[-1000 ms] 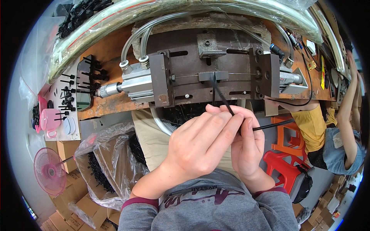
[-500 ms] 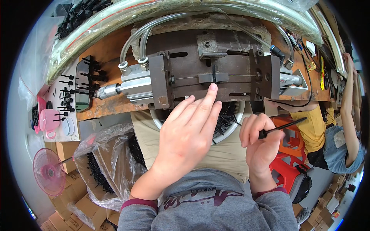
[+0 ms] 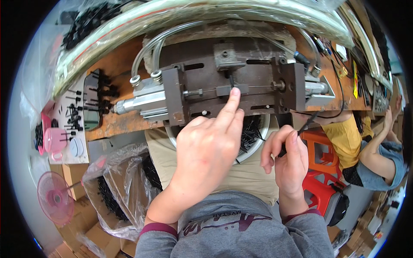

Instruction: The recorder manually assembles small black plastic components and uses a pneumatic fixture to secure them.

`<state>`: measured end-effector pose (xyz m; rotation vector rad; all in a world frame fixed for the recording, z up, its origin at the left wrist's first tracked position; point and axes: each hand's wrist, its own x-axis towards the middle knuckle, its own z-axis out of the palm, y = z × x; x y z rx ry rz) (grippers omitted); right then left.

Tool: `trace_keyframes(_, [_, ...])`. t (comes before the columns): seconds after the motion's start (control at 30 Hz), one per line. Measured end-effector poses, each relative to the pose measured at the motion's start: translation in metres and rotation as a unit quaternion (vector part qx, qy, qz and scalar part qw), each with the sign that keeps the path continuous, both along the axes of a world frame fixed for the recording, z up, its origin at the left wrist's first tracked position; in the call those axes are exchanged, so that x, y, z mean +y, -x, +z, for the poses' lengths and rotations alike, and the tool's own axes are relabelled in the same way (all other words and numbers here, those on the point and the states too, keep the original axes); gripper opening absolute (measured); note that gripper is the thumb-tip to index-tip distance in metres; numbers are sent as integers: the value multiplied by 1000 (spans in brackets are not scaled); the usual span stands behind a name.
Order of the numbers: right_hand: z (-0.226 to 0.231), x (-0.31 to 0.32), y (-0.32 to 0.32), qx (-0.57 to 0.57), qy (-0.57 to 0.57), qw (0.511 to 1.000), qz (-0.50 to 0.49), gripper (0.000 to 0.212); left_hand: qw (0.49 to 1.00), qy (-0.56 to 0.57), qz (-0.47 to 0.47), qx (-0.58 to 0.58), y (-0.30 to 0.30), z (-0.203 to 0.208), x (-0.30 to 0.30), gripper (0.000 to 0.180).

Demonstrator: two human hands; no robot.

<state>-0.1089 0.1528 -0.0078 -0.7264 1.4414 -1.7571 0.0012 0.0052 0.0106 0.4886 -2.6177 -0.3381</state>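
Note:
My left hand (image 3: 208, 146) reaches over the front of a dark metal fixture (image 3: 202, 79). Its index finger is stretched out, with the tip on the near end of a thin black rod-shaped part (image 3: 232, 81) lying across a small grey block (image 3: 223, 91). The other fingers are partly bent and hold nothing I can see. To the right, my right hand (image 3: 286, 159) has its fingers curled round another black rod (image 3: 307, 124), which slants up and right, blurred. Its thicker end is mostly hidden by the fingers. Below the fixture, a white tub (image 3: 265, 133) holds many similar black parts.
Air cylinders (image 3: 150, 99) with clear hoses flank the fixture. Black parts stand on the bench (image 3: 124, 64) at left beside a pink cup (image 3: 55, 139). A plastic-lined box (image 3: 129, 180) and a pink fan (image 3: 56, 198) are lower left. A co-worker (image 3: 378, 159) sits at right near red stools (image 3: 316, 189).
The side cylinders' rod ends have moved inward toward the small block. My right hand has turned the rod from pointing right to slanting upward. The other fingers of my left hand have bent more.

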Motion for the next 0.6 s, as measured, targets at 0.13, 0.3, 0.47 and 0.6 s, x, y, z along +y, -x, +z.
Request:
trace_keyframes(0.13, [3,-4,1,36,-22,999,-4,60,996,-44,-23,73,0,5,0,22])
trace_keyframes(0.3, [3,-9,-1,112,-26,993,-17,54,968,-108,-145,172,-13,8,13,26])
trace_keyframes(0.47, [2,-16,-11,46,25,996,69,49,958,-107,-188,189,-9,-4,23,33])
trace_keyframes(0.6, [2,-17,-14,7,17,999,43,47,960,-149,-141,189,-17,0,18,36])
